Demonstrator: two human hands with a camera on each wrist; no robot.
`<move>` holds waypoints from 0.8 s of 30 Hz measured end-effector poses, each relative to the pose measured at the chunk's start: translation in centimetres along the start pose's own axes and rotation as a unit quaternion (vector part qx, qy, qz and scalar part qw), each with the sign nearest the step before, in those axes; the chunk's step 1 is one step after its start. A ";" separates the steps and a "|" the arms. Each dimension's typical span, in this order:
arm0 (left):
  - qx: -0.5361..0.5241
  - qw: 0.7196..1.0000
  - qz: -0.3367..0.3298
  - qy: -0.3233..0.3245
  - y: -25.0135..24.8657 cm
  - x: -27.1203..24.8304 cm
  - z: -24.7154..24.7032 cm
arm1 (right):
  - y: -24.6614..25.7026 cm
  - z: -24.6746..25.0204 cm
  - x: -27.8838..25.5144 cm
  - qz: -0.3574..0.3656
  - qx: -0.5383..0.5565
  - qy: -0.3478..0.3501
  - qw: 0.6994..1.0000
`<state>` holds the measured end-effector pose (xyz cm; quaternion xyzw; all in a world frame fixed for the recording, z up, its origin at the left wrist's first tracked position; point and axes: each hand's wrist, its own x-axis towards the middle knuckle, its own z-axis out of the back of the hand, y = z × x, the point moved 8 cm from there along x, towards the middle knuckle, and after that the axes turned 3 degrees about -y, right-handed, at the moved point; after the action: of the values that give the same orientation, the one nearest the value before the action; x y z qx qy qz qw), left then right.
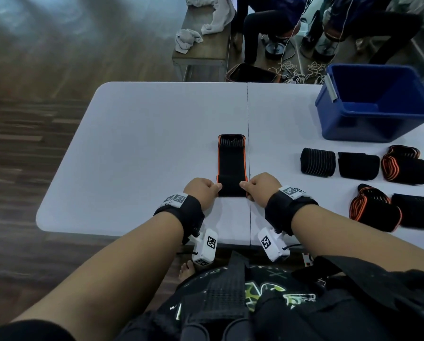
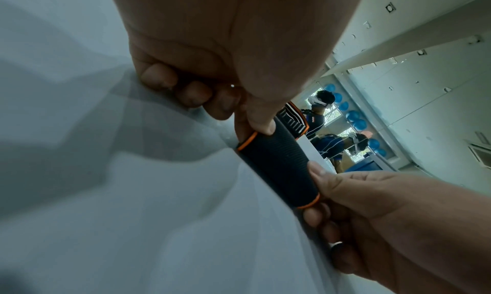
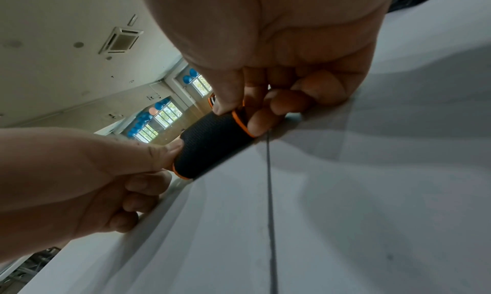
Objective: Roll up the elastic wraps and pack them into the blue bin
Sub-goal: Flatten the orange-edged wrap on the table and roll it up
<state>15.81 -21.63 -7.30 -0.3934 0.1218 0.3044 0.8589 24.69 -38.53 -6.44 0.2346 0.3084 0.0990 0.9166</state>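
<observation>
Both hands, left hand (image 1: 202, 191) and right hand (image 1: 261, 187), pinch the elastic wrap's (image 1: 231, 166) rolled end on the table (image 1: 144, 143)

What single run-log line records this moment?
stage: rolling | wrap: near end rolled, rest flat on table | left hand, right hand: pinch roll ends | blue bin: looks empty
</observation>
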 end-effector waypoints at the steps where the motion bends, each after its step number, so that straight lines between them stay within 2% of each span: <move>1: 0.002 1.000 0.002 0.000 -0.1 -0.1 0.0 | -0.1 -0.1 0.1 -0.013 -0.017 0.005 1.000; 3: 0.009 1.000 0.008 -0.001 -0.2 -0.2 0.1 | -0.2 0.0 0.2 -0.014 -0.035 -0.014 0.999; 5: 0.034 0.999 0.006 -0.013 -0.3 -0.3 0.2 | 0.0 0.6 -0.1 0.019 0.004 -0.058 0.998; 8: 0.100 0.990 -0.013 -0.098 -0.9 -0.7 1.9 | 1.1 0.8 -0.8 0.085 -0.029 -0.073 0.993; 10: 0.155 0.977 -0.064 -0.133 -2.0 -1.0 2.7 | 2.1 1.2 -1.0 0.116 -0.082 -0.090 0.986; 12: 0.198 0.965 -0.117 -0.126 -3.2 -1.0 2.7 | 2.4 1.2 -1.1 0.130 -0.107 -0.097 0.981; 14: 0.228 0.956 -0.142 -0.115 -3.8 -0.9 2.5 | 2.3 0.9 -1.0 0.132 -0.129 -0.098 0.978; 19: 0.274 0.945 -0.160 -0.082 -2.7 -0.4 1.3 | 2.6 0.3 -2.0 0.156 -0.194 -0.089 0.964; 24: 0.292 0.941 -0.162 -0.045 -1.3 -0.2 0.6 | 1.0 -1.1 -2.8 0.158 -0.162 -0.074 0.971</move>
<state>16.43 -21.89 -6.03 -0.1252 0.1010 0.1296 0.9784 21.79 -38.19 -5.24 0.1355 0.1790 0.2732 0.9354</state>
